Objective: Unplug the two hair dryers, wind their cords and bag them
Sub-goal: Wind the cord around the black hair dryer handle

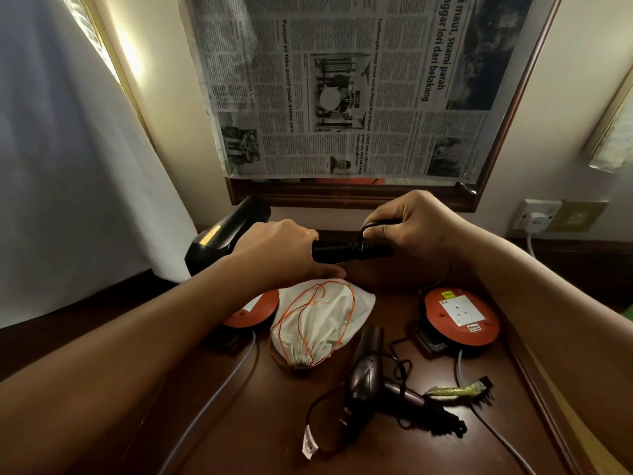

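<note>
The left hand [277, 250] gripped the black dryer [226, 234] by its handle above the desk [239, 423], while the right hand [411, 224] pinched its cord [368, 226], winding apparently just begun. The brown dryer [370, 375] lay unwound beside the white bag [318, 323]; neither was bagged.

Head-worn wide-angle view, facing forward and down, close over table [260, 423]

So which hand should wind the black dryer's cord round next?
Probably the right hand: its fingers already pinch a loop of the black cord at the handle's end. The left hand is busy gripping the black hair dryer by its handle.
</note>
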Available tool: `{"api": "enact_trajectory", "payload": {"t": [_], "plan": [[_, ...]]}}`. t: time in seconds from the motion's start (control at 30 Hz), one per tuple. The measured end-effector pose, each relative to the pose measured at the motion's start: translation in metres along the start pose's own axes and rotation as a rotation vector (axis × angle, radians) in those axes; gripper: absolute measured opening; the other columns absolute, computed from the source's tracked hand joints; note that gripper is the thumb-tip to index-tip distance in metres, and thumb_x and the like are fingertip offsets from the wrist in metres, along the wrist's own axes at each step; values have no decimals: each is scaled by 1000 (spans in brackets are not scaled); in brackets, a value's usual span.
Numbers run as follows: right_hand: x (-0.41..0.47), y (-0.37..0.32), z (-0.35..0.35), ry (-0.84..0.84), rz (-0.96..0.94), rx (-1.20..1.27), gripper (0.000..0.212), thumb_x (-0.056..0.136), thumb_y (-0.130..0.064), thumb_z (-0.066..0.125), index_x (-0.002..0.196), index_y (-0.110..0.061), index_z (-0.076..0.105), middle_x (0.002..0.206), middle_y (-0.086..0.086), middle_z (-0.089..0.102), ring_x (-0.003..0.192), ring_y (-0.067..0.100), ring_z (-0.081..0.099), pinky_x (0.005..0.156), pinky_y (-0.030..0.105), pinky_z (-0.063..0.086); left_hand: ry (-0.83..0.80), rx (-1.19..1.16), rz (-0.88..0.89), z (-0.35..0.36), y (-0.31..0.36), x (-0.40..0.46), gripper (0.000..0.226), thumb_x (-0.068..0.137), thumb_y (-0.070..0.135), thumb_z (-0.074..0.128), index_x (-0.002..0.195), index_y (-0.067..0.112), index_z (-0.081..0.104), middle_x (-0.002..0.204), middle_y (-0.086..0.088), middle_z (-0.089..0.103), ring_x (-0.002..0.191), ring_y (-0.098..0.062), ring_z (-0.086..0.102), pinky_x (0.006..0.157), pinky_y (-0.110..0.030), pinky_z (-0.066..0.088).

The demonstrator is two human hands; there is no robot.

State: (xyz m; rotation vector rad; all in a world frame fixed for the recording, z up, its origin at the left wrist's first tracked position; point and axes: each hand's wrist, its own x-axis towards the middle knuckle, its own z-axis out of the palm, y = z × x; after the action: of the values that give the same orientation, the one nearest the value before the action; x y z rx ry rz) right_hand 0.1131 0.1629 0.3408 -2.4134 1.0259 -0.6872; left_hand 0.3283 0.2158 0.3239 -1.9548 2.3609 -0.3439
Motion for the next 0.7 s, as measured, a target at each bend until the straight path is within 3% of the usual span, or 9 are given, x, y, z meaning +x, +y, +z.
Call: {"api": "enact_trajectory", "payload": {"t": [0.07,0.13,0.23,0.37,0.43,0.5,0.63,0.7], "plan": [[-3,-3,1,6,-22,-62,13,86,-20,68,96,-18,76,86,-8,73,81,1,65,75,16,50,-5,-22,-25,1,0,2,74,69,88,38,104,26,60,72,8,56,62,-7,55,59,-28,53],[-5,-3,5,7,-24,-121,15,88,-23,66,99,-21,76,89,-5,73,85,7,65,80,28,53,0,-52,-49,3,0,4,76,68,90,38,106,28,61,72,9,55,64,-7,55,62,-30,54],[-11,-3,13,-12,0,-205,18,90,-32,59,100,-25,73,86,-4,71,83,16,64,77,41,53,10,-74,-80,5,1,6,78,67,91,39,106,28,62,71,10,53,66,-9,55,62,-30,52],[-25,-11,23,66,-36,-176,25,96,-29,50,93,-15,71,81,1,70,77,18,63,71,37,51,21,-82,-97,7,-2,11,84,63,94,35,104,26,62,74,8,54,71,-14,56,64,-32,51],[-33,-14,30,132,5,-45,32,98,-23,47,74,-7,62,64,2,61,59,12,54,57,32,45,38,-83,-107,7,-3,12,85,63,95,34,103,25,61,77,7,54,71,-15,55,64,-33,50],[-39,-17,38,191,115,145,36,99,-19,45,70,0,56,55,1,47,47,7,38,49,24,33,59,-91,-121,6,-4,13,85,63,94,34,103,25,61,80,5,57,73,-17,55,65,-33,50],[-48,-18,52,210,335,751,28,100,-11,39,98,-2,65,64,4,51,45,5,37,43,17,30,95,-99,-129,6,-4,15,83,64,93,35,104,25,61,88,2,64,77,-18,60,69,-36,54],[-51,-19,57,170,385,957,25,100,-7,39,103,0,63,67,3,52,46,6,36,41,17,27,118,-100,-121,6,-4,16,82,64,93,35,103,25,61,89,2,66,78,-17,61,68,-36,54]]}}
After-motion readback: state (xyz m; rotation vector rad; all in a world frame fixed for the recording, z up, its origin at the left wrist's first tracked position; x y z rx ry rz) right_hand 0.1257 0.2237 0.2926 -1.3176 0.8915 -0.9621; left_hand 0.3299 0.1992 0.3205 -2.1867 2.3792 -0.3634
